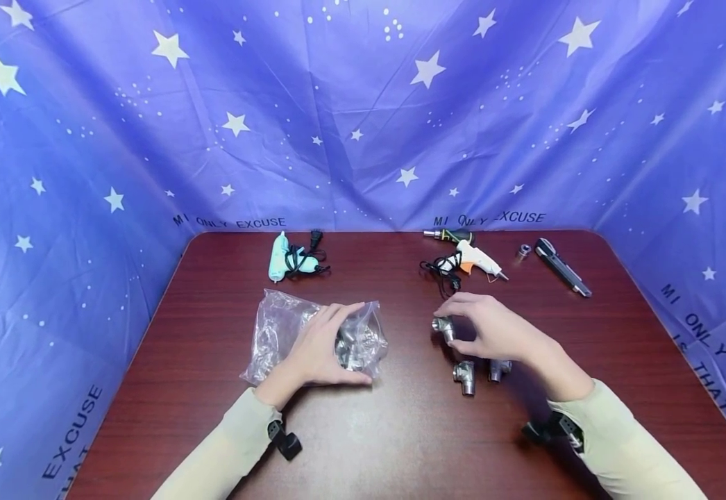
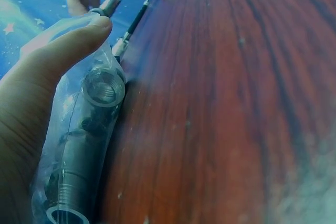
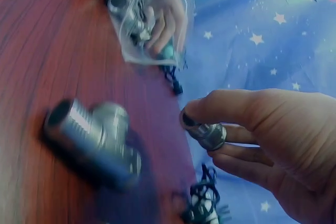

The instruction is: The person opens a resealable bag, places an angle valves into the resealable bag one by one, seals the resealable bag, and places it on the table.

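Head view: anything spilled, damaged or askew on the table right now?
Nothing stands out. The left hand holds the clear bag of metal fittings, the right hand pinches one fitting, and two more fittings lie loose beside it.

Left hand (image 1: pixel 322 347): on the plastic bag of pipe fittings (image 1: pixel 275 333), table's (image 1: pixel 400 444) left half.
Right hand (image 1: pixel 494 330): right of bag, pinching a pipe fitting (image 1: pixel 443 326).
Two tee fittings (image 1: pixel 465 376): before that hand.
Glue guns (image 1: pixel 472 258): behind, far edge.

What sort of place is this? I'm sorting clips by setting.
Probably a staged tabletop recording booth, not a real workshop: a starry blue cloth backdrop wraps a dark wooden table laid out with glue guns and metal pipe fittings.
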Tool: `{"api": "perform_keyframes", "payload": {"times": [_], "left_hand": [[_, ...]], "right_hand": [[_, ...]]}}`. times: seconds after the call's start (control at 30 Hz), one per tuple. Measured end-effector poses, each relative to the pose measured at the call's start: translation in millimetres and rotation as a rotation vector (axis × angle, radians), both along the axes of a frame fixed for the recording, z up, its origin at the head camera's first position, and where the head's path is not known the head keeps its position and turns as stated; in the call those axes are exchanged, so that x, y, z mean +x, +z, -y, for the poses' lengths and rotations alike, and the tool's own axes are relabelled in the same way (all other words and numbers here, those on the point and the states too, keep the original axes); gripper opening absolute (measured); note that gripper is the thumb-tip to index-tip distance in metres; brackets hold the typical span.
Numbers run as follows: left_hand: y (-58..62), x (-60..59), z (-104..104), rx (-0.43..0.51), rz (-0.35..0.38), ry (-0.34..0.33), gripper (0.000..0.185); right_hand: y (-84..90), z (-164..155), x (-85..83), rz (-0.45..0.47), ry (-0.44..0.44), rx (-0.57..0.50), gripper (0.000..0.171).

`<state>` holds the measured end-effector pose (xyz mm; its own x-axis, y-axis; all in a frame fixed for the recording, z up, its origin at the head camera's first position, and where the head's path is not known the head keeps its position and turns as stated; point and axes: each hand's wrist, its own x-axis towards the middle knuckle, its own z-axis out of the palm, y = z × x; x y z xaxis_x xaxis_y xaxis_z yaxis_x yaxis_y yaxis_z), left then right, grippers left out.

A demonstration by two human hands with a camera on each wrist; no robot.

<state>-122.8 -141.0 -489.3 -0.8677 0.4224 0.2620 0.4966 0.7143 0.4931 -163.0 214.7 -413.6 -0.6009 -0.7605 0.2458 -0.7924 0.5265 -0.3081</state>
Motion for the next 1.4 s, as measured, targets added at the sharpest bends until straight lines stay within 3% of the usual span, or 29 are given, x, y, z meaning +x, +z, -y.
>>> {"api": "perform_keyframes", "payload": {"times": [0.33, 0.7, 1.17, 1.4], "left_hand": [[-0.5, 0.8, 0, -0.006, 0.017, 0.001, 0.136], [-3.2, 0.2, 2, -0.004, 0.021, -0.006, 0.137], [0.8, -0.9, 1, -0.005, 0.024, -0.006, 0.134], [0.6, -1.1, 2, -0.015, 0.001, -0.005, 0.135]], "right_hand": [[-1.7, 47, -1.2, 0.038, 0.048, -0.052, 0.041], [-19.6, 89, 1.4, 0.087, 0.073, -0.092, 0.04], [-42.0, 121, 5.2, 0.113, -0.004, -0.129, 0.038], [-53.3, 130, 8.3, 0.153, -0.03, -0.201, 0.031]]}}
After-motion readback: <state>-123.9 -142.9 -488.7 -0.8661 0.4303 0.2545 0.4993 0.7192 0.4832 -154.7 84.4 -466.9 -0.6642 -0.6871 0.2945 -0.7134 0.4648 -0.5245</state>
